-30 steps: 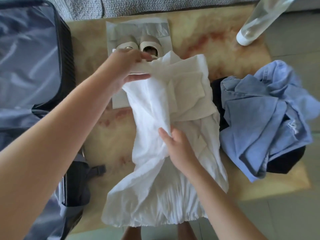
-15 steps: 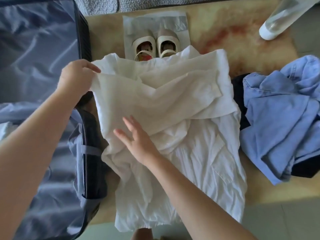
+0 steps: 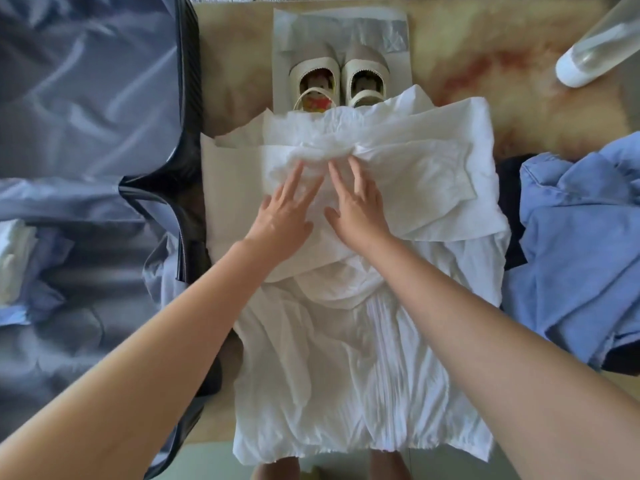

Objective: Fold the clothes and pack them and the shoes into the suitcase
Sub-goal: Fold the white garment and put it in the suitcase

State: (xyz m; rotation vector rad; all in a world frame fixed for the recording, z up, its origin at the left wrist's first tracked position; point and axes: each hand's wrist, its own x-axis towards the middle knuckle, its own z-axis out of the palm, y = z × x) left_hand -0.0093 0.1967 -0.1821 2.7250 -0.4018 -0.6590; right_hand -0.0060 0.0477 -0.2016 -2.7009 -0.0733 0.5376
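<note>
The crumpled white cotton garment (image 3: pixel 346 358) lies on the marbled tan table (image 3: pixel 485 46) with its long axis running straight away from the person, hem nearest and folded top band lapping the heels of the cream strapped shoes (image 3: pixel 339 81). The left hand (image 3: pixel 282 220) and right hand (image 3: pixel 358 213) press side by side on that band, fingers straight and spread, gripping nothing, the left nearer the open grey-lined suitcase (image 3: pixel 86 98). Half a second ago the left hand pinched the cloth's edge out by the suitcase — now that flap lies folded in.
</note>
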